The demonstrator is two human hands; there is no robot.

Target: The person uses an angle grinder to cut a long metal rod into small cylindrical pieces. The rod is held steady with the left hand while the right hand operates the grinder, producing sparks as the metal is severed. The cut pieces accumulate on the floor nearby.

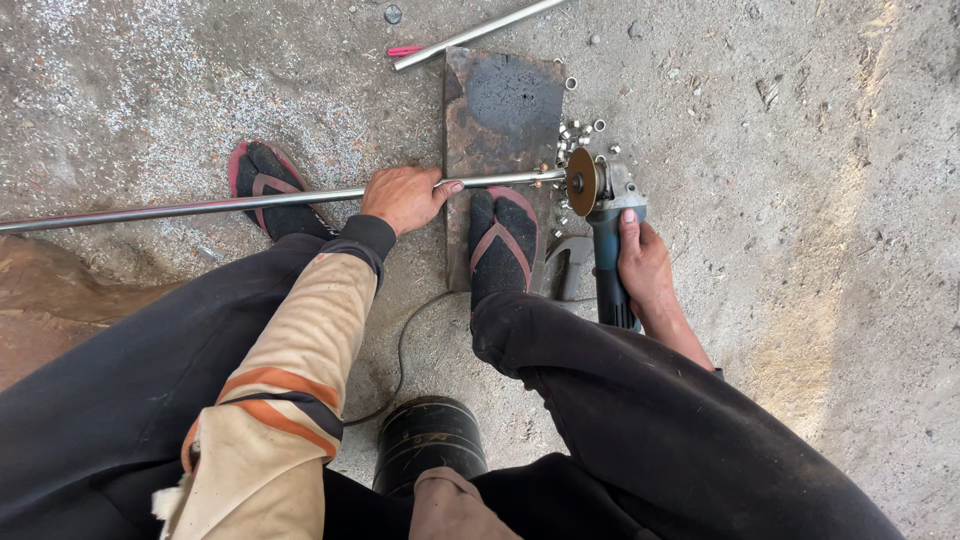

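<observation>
**Grinder meets pipe on a workshop floor**

A long, thin metal pipe lies across a rusty steel plate on the concrete floor, its free end touching the brown cutting disc of a blue angle grinder. The left hand is clamped over the pipe just left of the plate, fingers wrapped round it and pressing it down. The right hand is closed on the grinder's body, holding the disc upright against the pipe's tip.

The person crouches over the work in dark trousers and a tan sleeve with orange bands. One foot in a red-strapped sandal stands on the plate, just beside the pipe; the other sandalled foot rests on the floor behind the pipe, well to the left.

Judging by the scene, the cutting is partly done: a scatter of short metal rings lies on and beside the plate near the disc, apparently pieces already sliced off, while most of the pipe's length runs out of view to the left, uncut.

A second pipe and a small red object lie beyond the plate. The grinder's cord curls toward a black cylinder between the person's knees.
</observation>
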